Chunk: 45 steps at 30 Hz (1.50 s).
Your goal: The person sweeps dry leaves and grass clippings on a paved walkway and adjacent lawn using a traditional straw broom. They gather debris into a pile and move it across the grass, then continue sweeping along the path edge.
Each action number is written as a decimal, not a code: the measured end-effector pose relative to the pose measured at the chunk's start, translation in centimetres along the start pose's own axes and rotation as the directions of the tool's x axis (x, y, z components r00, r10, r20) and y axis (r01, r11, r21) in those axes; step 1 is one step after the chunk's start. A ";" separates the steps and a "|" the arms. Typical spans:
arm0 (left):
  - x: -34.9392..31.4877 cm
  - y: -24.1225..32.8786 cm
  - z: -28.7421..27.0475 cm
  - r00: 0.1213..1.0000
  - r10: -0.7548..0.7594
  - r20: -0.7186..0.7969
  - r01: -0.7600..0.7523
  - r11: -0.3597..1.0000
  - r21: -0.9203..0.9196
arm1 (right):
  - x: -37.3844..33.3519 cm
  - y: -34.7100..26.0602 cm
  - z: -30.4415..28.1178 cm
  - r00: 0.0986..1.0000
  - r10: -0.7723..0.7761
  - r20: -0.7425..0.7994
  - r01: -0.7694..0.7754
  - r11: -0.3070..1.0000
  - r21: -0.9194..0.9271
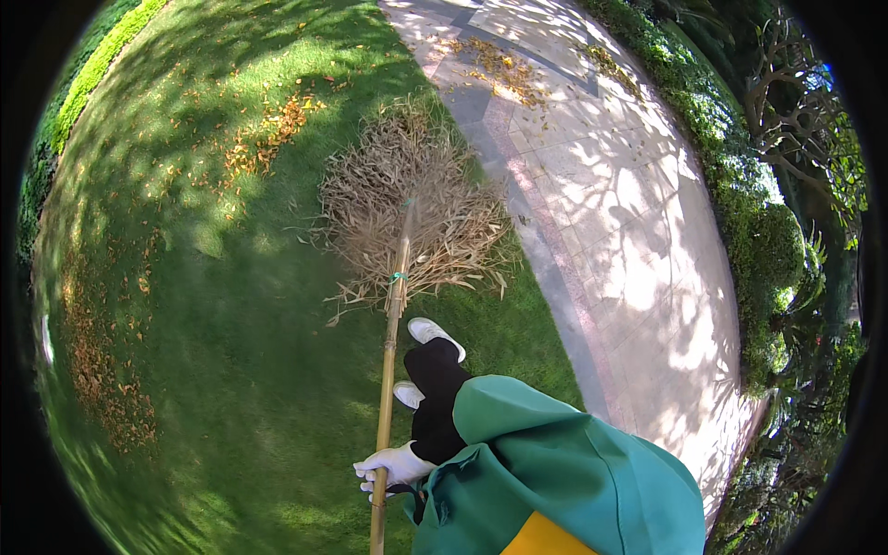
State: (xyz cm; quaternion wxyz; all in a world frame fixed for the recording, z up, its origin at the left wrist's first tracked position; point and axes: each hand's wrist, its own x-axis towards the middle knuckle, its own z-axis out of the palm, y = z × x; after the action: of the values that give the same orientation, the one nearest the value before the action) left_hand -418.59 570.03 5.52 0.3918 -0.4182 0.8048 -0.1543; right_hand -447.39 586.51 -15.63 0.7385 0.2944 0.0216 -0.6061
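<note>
My right hand (403, 464), in a white glove, is closed around the bamboo pole of a long broom (389, 370). The pole runs up from the lower edge, left of my legs. A green tie (399, 277) binds it near the broom head. At the far end, the spread twig head lies against a big heap of dry, pale brown leaves (435, 213), slightly blurred, so the two are hard to tell apart. A wide green sleeve (573, 472) reaches toward the gloved hand from the right. My left hand is out of the picture.
Green lawn (250, 342) lies under the heap, bordered on the right by a paved path (629, 250). Orange leaves (268, 134) are scattered across the grass, and yellow leaves (499, 69) on the paving. My white shoes (437, 335) stand just short of the heap. Hedges (772, 250) line the path.
</note>
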 end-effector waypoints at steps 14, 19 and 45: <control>2.3 35.5 -22.7 0.790 0.565 -0.237 -0.610 0.761 -0.221 | -25.1 -34.2 -2.5 0.374 -0.817 -0.438 0.884 0.457 -0.099; 5.1 50.1 -27.8 0.573 0.615 -0.541 -0.793 0.582 -0.179 | -31.1 -39.2 -1.4 0.229 -0.897 -0.378 0.936 0.310 -0.168; -2.1 49.0 -36.1 0.605 0.711 -0.357 -0.783 0.614 -0.104 | -48.1 -35.9 -4.0 0.231 -0.927 -0.295 0.973 0.214 0.089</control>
State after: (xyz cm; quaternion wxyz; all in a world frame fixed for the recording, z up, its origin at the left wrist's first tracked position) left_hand -472.34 598.35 1.65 0.2458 -0.0594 0.9649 0.0702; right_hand -491.36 627.53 -14.89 0.1601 0.3634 0.1854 -0.8989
